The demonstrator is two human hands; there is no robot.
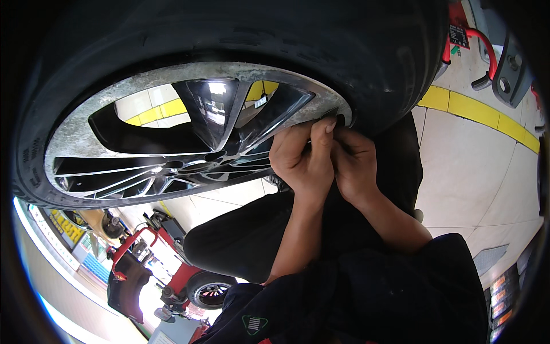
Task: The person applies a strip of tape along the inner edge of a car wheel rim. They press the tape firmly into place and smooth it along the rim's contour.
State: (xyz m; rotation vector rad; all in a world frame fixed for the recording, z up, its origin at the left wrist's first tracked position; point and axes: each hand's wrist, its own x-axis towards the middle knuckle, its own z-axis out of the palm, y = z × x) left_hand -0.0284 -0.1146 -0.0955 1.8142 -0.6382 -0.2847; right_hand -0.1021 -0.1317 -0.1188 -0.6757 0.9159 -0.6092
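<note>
A large black tyre (240, 34) on a silver and black alloy rim (77, 129) fills the upper left, its spokes facing me. At the rim's right edge my left hand (303, 155) is closed, thumb raised against the bent fingers. Pressed close beside it, my right hand (355, 163) is closed too, its fingers curled at the same spot where rim meets tyre. Whatever the fingers pinch there is hidden behind them. A small pale tag (260, 102) shows in a gap between the spokes.
Below left stands a red machine (179, 281) with another wheel (211, 291) by it. At the upper right are a red hose (486, 49) and a grey metal bracket (507, 71). A yellow stripe (472, 109) crosses the tiled floor. My dark-clothed knee (229, 241) lies under the wheel.
</note>
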